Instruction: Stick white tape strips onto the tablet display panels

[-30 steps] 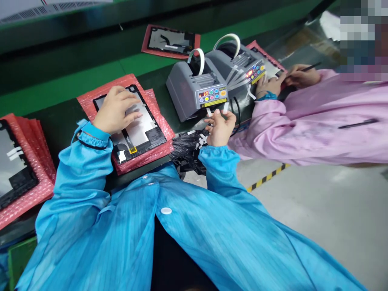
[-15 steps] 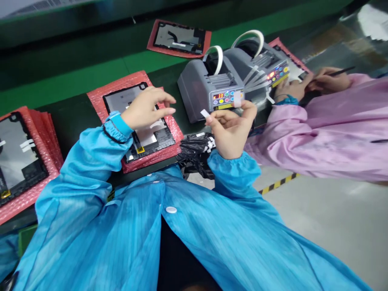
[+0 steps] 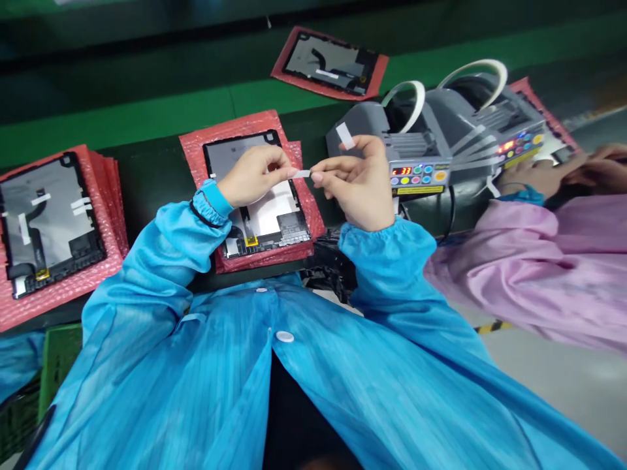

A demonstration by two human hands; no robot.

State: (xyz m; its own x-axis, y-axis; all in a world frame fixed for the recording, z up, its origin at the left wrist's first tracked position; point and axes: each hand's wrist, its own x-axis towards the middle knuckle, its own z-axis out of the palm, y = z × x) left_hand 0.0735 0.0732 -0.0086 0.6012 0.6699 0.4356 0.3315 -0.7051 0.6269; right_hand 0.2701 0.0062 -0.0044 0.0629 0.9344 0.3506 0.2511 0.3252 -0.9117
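The short white strip is in the gap between the two hands, with its long axis lying nearly from 9 to 3 o'clock. The left hand is at its 9 o'clock end, and the thumb and forefinger there are pinched together on it. The right hand is at the 3 o'clock end with its fingers half spread; the thumb and another fingertip meet the strip, but whether they pinch it or it only sticks there, I cannot say. A second white strip is on the raised right forefinger, at 11 o'clock from the palm. From the first strip, the middle of the dark-framed panel lies between 8 and 9 o'clock, on red bubble sheets upon the table. The panel's long axis goes roughly from 11 to 5 o'clock, so the strip is crosswise to it. The left hand is the nearer one, over the panel; the right hand is beyond its 3 o'clock edge.
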